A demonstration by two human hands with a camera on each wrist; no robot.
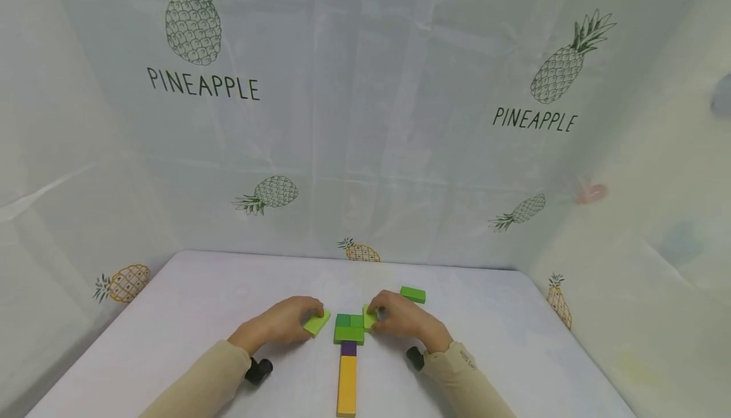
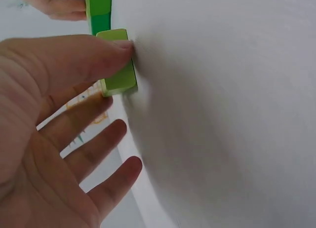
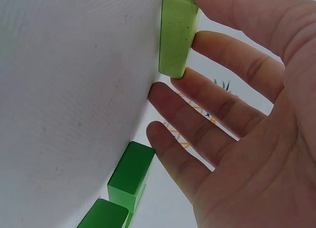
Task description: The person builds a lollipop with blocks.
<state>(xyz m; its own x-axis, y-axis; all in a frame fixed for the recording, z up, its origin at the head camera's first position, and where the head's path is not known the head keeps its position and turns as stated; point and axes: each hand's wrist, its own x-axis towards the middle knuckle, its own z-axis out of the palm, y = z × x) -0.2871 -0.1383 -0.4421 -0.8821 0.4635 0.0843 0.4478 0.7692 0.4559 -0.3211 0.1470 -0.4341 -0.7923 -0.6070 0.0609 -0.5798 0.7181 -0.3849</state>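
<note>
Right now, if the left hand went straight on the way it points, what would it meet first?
Probably the central green blocks, with the lime block that the left hand pinches touching them first; whether it would pass above them is unclear.

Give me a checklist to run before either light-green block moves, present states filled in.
1. Left hand holding its light-green block: ok, pinched.
2. Right hand holding the other light-green block: ok.
3. Left-hand block set against the green group: not ok, a gap shows.
4. Right-hand block touching the group's right side: cannot tell; close.
5. Purple block and yellow block in line below the group: ok.
6. Loose green block placed with the group: not ok, apart.
</note>
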